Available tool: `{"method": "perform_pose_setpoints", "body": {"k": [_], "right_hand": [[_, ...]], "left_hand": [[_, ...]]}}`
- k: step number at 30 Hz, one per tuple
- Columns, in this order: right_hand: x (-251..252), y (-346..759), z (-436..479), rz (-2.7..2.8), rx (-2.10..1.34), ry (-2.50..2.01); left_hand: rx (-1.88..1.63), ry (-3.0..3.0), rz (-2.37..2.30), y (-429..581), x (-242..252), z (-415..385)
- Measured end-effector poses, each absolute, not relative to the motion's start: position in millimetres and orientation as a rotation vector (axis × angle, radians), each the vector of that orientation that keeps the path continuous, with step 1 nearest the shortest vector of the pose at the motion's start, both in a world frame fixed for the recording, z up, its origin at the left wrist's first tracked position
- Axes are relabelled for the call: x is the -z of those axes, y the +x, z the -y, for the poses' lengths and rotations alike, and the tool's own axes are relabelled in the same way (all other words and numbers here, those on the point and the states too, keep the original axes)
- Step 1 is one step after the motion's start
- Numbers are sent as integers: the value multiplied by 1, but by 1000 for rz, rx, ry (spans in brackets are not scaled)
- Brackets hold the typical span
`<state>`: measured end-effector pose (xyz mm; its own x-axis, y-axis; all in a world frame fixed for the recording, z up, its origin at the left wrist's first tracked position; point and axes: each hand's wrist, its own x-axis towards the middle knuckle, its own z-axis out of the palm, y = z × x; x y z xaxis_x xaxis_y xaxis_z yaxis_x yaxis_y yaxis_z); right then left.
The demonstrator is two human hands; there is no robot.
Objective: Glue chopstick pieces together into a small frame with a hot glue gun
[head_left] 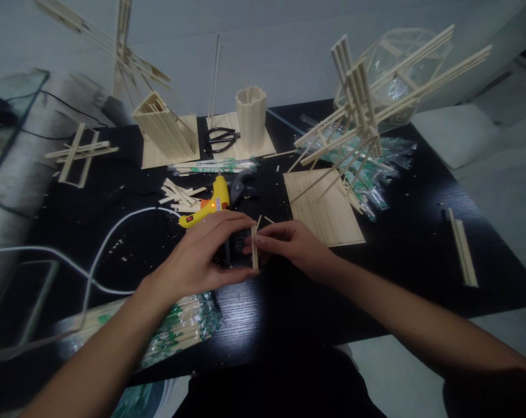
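Between my hands, over the middle of the black table, is a small piece made of short wooden sticks (255, 249). My left hand (206, 249) grips it by its two ends, thumb below and fingers above. From the other side my right hand (289, 241) pinches at the same piece with thumb and forefinger; thin stick ends poke out near its fingertips. Just beyond my left hand lies a yellow glue gun (208, 204) with an orange light showing. Dark pliers (242, 186) rest beside it, next to a pile of short stick pieces (182, 194).
A windmill-like stick model (359, 116) on a wooden base (326, 209) stands at the right. Stick towers (251, 119) and black scissors (219, 139) are at the back. Wrapped chopstick packs (184, 325) lie front left; a white cord (110, 232) crosses the left side.
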<state>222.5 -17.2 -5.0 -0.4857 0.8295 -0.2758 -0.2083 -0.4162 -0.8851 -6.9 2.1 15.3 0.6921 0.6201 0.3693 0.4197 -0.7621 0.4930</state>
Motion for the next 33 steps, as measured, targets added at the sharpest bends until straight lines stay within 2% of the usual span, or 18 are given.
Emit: {"method": "perform_pose_setpoints", "body": {"k": [22, 33], "right_hand": [[13, 228, 8, 830, -1774, -981], [6, 228, 12, 1161, -1676, -1042]], "left_hand": [[-718, 2516, -822, -6, -17, -2], [-746, 2531, -825, -8, -15, -3]]}}
